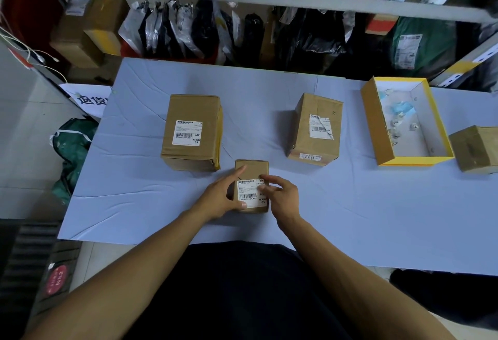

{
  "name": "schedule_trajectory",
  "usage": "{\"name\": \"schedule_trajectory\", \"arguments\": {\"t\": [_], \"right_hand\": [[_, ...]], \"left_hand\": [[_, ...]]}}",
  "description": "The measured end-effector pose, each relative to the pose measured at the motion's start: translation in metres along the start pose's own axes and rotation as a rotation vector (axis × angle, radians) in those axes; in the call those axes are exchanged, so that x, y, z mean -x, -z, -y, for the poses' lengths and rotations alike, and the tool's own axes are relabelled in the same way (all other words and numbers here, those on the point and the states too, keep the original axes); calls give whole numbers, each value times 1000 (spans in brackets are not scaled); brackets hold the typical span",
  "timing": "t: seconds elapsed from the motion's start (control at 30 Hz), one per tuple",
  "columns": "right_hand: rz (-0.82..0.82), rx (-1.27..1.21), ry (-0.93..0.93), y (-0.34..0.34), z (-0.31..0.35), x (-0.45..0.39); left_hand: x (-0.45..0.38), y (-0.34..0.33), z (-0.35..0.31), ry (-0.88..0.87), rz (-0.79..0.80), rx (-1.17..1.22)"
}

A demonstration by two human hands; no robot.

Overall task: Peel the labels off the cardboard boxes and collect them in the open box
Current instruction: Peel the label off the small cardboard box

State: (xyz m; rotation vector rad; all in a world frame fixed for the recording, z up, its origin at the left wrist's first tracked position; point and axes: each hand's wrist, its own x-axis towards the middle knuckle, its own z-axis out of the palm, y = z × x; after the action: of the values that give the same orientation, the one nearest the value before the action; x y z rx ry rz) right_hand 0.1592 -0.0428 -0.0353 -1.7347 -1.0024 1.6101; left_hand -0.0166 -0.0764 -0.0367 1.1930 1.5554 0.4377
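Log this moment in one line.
left hand holds small box | right hand at label edge | open box right

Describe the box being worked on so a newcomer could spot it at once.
On the pale blue table, look to the near edge, in front of two taller cardboard boxes. The small box sits between the left hand and right hand; it is the smallest and the only one touched.
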Motion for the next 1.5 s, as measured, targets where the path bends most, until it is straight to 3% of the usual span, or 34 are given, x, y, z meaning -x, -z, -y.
{"name": "schedule_trajectory", "arguments": {"t": [0.3, 0.6, 0.8, 0.97, 1.5], "right_hand": [[-101, 50, 93, -4, -7, -4], [-69, 117, 54, -6, 3, -5], [-61, 256, 283, -4, 0, -5], [-34, 332, 349, -2, -2, -8], [4, 114, 174, 2, 2, -11]], "left_hand": [[0, 0, 1, 2, -3, 6], [0, 0, 3, -1, -4, -2], [-1, -2, 2, 1, -14, -4], [-1, -2, 1, -3, -16, 1], [-1, 0, -1, 39, 37, 70]]}}
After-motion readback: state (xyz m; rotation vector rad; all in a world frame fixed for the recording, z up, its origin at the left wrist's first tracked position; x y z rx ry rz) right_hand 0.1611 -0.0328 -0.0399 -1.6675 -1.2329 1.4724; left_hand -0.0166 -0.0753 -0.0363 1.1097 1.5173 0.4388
